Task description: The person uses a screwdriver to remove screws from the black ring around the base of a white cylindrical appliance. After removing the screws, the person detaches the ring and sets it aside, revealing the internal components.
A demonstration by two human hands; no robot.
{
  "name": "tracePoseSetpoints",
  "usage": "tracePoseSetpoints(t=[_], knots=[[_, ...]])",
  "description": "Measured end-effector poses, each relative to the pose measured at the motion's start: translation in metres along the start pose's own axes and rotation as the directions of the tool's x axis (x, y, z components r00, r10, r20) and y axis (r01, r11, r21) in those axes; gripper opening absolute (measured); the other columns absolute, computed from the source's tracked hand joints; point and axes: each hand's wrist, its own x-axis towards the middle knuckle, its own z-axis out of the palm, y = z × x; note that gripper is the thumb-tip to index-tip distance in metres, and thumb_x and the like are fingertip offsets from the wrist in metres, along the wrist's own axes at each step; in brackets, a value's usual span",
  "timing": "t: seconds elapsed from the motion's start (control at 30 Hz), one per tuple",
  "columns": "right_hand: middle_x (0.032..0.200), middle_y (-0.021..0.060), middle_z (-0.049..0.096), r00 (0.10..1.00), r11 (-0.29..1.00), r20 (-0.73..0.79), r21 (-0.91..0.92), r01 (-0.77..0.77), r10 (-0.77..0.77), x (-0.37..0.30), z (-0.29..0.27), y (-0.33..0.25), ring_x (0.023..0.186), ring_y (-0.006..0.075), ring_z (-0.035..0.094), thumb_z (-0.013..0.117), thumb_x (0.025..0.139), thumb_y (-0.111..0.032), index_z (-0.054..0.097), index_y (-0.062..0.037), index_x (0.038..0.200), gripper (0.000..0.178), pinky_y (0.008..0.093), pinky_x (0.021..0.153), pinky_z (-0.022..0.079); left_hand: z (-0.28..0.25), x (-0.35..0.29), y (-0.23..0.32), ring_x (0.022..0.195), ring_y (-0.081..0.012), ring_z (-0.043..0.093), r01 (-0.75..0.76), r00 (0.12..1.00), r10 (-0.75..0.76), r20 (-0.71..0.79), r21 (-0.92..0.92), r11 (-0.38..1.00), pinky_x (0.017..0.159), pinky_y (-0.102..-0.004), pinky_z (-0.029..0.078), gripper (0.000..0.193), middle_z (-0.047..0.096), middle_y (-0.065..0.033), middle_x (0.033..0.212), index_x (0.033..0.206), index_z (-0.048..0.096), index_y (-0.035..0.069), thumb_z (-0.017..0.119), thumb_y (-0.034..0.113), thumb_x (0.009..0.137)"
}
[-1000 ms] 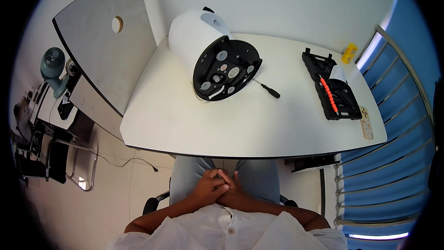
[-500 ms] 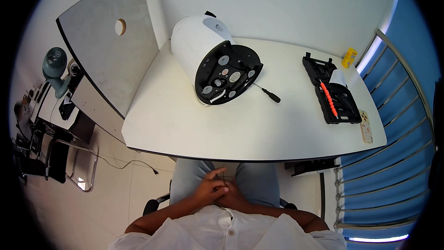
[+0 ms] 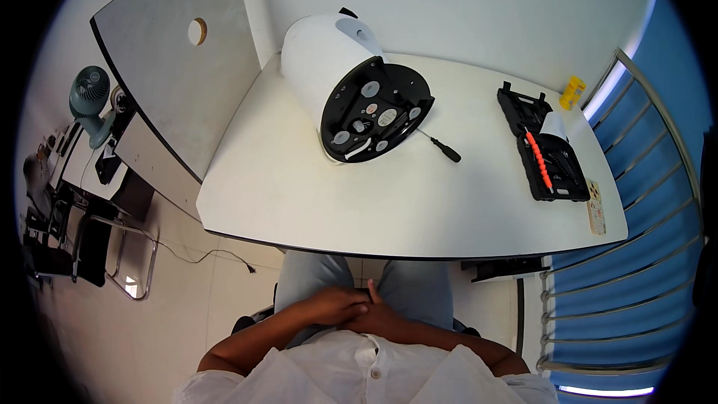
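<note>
Clasped together in my lap, below the near table edge, are my left hand (image 3: 334,305) and my right hand (image 3: 376,319). The left lies partly over the right, its fingers closed on it. One digit of the right points upward, and its other fingers are largely hidden. No tool shows in either hand. A white rounded appliance (image 3: 307,60) lies on its side on the table, away from both hands. Its black underside (image 3: 410,84) faces me, with round grey feet and labels. Beside the underside lies a screwdriver (image 3: 446,151) with a black handle.
The white table (image 3: 299,209) has a grey partition (image 3: 164,52) on its left. At right lie an open black tool case (image 3: 530,178) with an orange flexible shaft (image 3: 538,157), a pale remote-like strip (image 3: 596,213), and a yellow object (image 3: 573,93). A metal railing (image 3: 654,116) stands beyond.
My hands stay clasped, but the fingers have shifted and one right digit now points up. The view has tilted slightly; the appliance, screwdriver and tool case lie as before.
</note>
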Motion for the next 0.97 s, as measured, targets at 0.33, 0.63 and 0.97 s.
tracePoseSetpoints(t=[0.33,0.63,0.97], knots=[[0.136,0.0008,0.052,0.990,0.990,0.072,0.067,-0.125,0.120,0.001,0.003,-0.001,0.134,0.0285,0.039,0.040,0.098,-0.028,0.055,-0.0298,0.131,0.036,0.0733,0.107,-0.005,0.010,0.001,0.016,0.083,-0.0329,0.064,0.167,0.979,-0.142,-0.144,0.178,0.970,0.070,-0.0445,0.049,0.026,0.067,-0.0098,0.087,0.094,0.063,0.013,0.054,0.037,0.093],[0.133,0.0052,0.054,0.941,0.988,-0.331,0.154,-0.024,0.075,0.008,0.023,0.006,0.133,0.0287,0.039,0.054,0.092,-0.038,0.061,-0.0230,0.126,0.038,0.0677,0.111,0.001,0.027,0.007,-0.001,0.122,-0.0326,0.048,-0.107,0.950,0.021,-0.311,-0.263,0.959,0.100,-0.0406,0.040,0.030,0.052,-0.0174,0.128,0.110,0.062,0.003,0.055,0.028,0.095],[0.127,0.0092,0.059,0.983,0.924,0.073,0.336,-0.182,0.167,0.045,0.008,-0.004,0.123,0.0262,0.051,0.060,0.088,-0.049,0.061,-0.0140,0.124,0.050,0.0423,0.104,0.037,0.042,0.020,-0.052,0.129,-0.0381,0.039,-0.048,0.999,0.050,-0.005,-0.364,0.930,0.105,-0.0430,0.035,0.028,0.042,-0.0164,0.139,0.104,0.061,0.007,0.058,0.033,0.093]])
